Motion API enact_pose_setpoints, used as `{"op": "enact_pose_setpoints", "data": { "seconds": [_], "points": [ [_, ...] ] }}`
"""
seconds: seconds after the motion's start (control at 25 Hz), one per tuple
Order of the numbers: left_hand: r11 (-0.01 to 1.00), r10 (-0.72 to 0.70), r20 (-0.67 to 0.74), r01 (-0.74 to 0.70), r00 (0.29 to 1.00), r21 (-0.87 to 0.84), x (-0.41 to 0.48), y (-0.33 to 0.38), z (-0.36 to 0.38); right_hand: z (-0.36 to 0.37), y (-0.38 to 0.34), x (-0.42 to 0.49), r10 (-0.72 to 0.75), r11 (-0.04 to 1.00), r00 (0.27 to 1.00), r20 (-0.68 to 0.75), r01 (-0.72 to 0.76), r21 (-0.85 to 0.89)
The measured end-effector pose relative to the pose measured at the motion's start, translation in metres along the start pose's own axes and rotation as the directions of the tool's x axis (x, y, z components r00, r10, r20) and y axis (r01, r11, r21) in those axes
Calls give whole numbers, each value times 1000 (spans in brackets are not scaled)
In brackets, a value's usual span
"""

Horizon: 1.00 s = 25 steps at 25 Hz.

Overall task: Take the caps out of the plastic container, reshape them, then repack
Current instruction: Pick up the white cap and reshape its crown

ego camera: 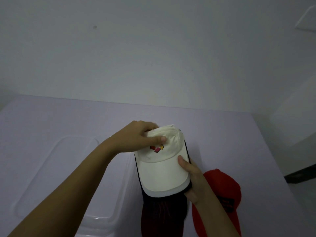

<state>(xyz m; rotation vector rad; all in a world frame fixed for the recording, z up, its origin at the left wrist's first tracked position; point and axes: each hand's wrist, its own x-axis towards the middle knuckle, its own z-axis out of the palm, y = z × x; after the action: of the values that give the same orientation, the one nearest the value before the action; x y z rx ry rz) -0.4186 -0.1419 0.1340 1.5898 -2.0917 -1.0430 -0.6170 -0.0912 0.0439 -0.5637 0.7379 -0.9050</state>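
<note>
Over the bench (68, 120), plastic container (82, 138) sat left, red cap (224, 190) near right. Reshaping looked underway: white cap (162, 170) was held centre over a dark cap (162, 214). The left hand (136, 135) fingers (159, 139) pinched its crown and the right hand (193, 178) gripped the brim, so rounding that crown likely comes next.

Cream cap (162, 171) stacked over a dark cap (160, 214), red cap (225, 187) right, clear container (77, 138) left.

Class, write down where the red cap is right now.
In the head view, the red cap lies on the table at lower right, just right of the right hand, which holds the white cap by its brim.
</note>
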Motion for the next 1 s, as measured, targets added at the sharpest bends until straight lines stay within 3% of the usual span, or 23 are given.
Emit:
{"op": "enact_pose_setpoints", "data": {
  "seconds": [0.12,0.2,0.64,0.84,1.0],
  "points": [
    [995,86,-162,-78,983,54,1,7,4,2,0,1,-3,1000,1000,17,2,16],
    [992,120,-192,-110,974,63,2,10,8,4,0,1,4,1000,1000,23,-4,23],
    [968,138,-193,-91,972,235,4,20,10,13,1,2,-64,996,996,55,67,-56],
    [993,-77,23,74,997,92,6,20,0,13,6,1,-51,993,999,17,53,-104],
    [980,-56,-30,60,998,187,10,25,4,12,9,1,-74,984,996,-41,67,-167]
  ]
}}
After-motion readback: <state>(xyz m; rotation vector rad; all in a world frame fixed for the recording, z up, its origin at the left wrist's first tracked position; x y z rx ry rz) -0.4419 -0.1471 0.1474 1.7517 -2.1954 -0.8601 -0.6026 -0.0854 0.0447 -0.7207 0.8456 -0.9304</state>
